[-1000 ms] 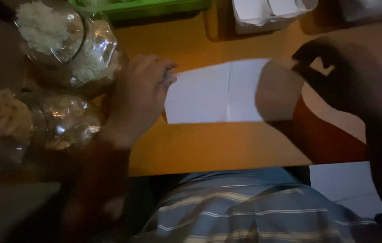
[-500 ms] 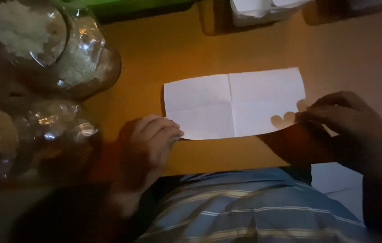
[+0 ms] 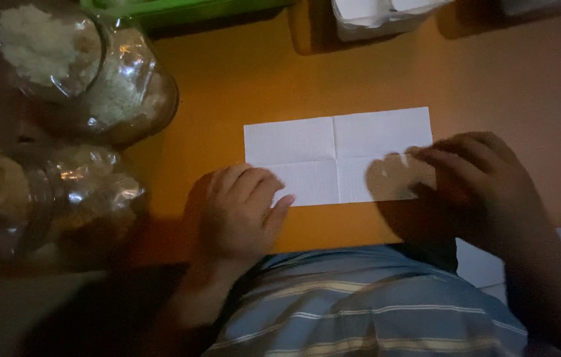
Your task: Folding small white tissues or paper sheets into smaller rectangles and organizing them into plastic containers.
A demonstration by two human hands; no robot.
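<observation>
Here — two hands (image 3: 353, 198) on one creased paper (image 3: 337, 155)

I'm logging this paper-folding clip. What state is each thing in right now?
White paper sheet: flat on the orange table, creased into quarters.
Left hand: curled, fingertips on the sheet's lower left corner.
Right hand: pressing the sheet's lower right edge.
Upper glass jar: lying tilted, white contents.
Lower glass jar: on its side.
</observation>
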